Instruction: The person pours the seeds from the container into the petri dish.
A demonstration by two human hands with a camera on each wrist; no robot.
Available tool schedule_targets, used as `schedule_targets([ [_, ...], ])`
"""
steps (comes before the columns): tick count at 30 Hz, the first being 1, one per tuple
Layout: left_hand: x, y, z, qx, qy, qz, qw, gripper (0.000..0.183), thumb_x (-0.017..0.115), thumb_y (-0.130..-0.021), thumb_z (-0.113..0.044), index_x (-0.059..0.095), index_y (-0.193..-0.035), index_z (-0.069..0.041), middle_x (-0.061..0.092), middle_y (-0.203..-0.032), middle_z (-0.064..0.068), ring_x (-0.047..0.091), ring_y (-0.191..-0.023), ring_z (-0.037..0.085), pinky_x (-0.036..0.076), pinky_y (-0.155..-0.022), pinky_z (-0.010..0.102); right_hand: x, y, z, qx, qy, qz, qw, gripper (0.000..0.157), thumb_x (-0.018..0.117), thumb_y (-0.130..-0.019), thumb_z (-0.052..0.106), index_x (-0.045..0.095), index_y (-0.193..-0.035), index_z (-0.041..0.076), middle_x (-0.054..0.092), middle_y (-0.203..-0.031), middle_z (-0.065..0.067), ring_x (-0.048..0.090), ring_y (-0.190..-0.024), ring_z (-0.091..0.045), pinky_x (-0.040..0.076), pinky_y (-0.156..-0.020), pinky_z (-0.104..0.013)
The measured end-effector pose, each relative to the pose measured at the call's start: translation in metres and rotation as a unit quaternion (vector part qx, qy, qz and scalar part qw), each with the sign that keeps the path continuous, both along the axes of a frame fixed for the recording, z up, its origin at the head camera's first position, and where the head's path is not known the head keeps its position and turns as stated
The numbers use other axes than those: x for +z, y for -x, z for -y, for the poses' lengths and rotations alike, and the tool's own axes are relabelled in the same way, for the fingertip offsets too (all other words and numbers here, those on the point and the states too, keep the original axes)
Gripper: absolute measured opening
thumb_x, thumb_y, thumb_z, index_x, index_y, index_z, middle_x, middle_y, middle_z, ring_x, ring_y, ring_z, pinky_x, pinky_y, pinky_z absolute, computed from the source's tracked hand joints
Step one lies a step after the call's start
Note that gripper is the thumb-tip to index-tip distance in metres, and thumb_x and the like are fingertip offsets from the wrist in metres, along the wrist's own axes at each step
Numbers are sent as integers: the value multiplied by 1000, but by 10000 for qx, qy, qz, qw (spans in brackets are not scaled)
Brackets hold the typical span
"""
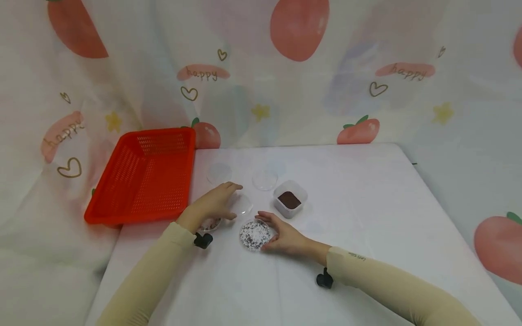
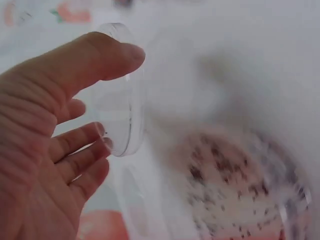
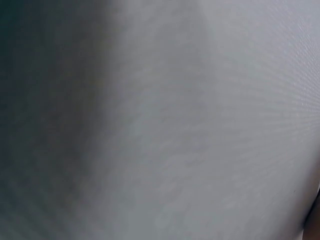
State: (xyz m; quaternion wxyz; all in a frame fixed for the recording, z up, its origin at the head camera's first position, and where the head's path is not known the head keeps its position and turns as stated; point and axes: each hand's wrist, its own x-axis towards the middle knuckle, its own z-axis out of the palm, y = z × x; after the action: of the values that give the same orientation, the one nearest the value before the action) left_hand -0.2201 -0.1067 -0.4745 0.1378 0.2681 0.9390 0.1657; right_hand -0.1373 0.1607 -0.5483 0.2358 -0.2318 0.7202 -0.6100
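In the head view my left hand (image 1: pixel 214 203) holds a clear round petri dish (image 1: pixel 241 206) by its edge. The left wrist view shows this clear dish (image 2: pixel 122 110) tilted up on its side, between thumb and fingers. Below the left wrist sits a speckled petri dish (image 1: pixel 210 224), partly hidden by the hand. My right hand (image 1: pixel 285 235) grips another petri dish (image 1: pixel 254 235) holding white and dark bits, thumb at its near edge and fingers at its far edge. The right wrist view is mostly blurred pale cloth.
A square translucent tub (image 1: pixel 290 199) with dark brown grains stands behind the right hand. Two clear round dishes or lids, one left (image 1: pixel 219 173) and one right (image 1: pixel 265 179), lie farther back. A red plastic basket (image 1: pixel 140 179) occupies the left side of the white-covered table (image 1: pixel 367 203).
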Motion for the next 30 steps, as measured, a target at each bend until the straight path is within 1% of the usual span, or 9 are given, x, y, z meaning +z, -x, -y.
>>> schedule_targets([
  [3, 9, -20, -7, -255, -230, 6, 9994, 83, 89, -77, -24, 51, -149, -9, 50, -154, 14, 48, -142, 32, 42, -119, 47, 1, 1, -2, -41, -51, 83, 9999, 103, 82, -78, -10, 23, -162, 4, 33, -165, -22, 60, -111, -16, 61, -73, -25],
  [5, 11, -34, -11, -460, -299, -31, 9985, 80, 89, -78, -25, 54, -147, -10, 51, -153, 13, 48, -142, 31, 43, -119, 46, 3, 1, -3, -81, -84, 135, 9998, 103, 81, -79, -10, 23, -162, 4, 31, -166, -23, 61, -107, -14, 61, -74, -25],
  [8, 9, -51, -17, -665, -329, -48, 9972, 77, 89, -77, -24, 57, -145, -14, 52, -153, 11, 49, -142, 30, 46, -117, 46, 6, 1, -4, -123, -155, 223, 9996, 104, 81, -79, -9, 22, -162, 6, 30, -166, -23, 62, -100, -12, 60, -73, -23],
  [12, 3, -66, -23, -704, -324, 12, 9970, 77, 90, -74, -23, 58, -145, -19, 53, -152, 12, 52, -139, 30, 49, -113, 47, 7, 2, -5, 6, -168, 323, 9993, 105, 80, -81, -10, 19, -164, 8, 28, -166, -26, 64, -79, -13, 60, -71, -22],
  [14, 1, -70, -25, -701, -345, 32, 9969, 78, 90, -74, -22, 58, -145, -20, 53, -151, 13, 53, -138, 31, 50, -112, 47, 6, 2, -5, 103, -140, 325, 9993, 105, 79, -81, -10, 17, -164, 8, 27, -166, -27, 66, -76, -14, 60, -72, -23],
  [17, -4, -75, -26, -656, -372, 47, 9971, 80, 89, -74, -20, 56, -147, -22, 53, -151, 13, 53, -138, 30, 51, -111, 47, 5, 3, -5, 210, -91, 292, 9993, 106, 78, -82, -11, 15, -164, 7, 27, -165, -28, 69, -79, -15, 62, -76, -24],
  [22, -10, -78, -26, -607, -462, 69, 9971, 81, 89, -73, -19, 57, -147, -19, 53, -151, 12, 52, -138, 29, 50, -112, 46, 5, 2, -3, 280, 16, 366, 9989, 106, 78, -82, -12, 14, -165, 7, 24, -166, -27, 70, -79, -16, 62, -78, -26],
  [30, -18, -78, -28, -754, -477, -137, 9959, 83, 91, -73, -21, 56, -147, -19, 54, -149, 10, 53, -136, 26, 50, -112, 43, 4, 1, -1, 231, -10, 287, 9993, 107, 80, -80, -12, 16, -164, 8, 21, -169, -22, 64, -71, -11, 60, -71, -21],
])
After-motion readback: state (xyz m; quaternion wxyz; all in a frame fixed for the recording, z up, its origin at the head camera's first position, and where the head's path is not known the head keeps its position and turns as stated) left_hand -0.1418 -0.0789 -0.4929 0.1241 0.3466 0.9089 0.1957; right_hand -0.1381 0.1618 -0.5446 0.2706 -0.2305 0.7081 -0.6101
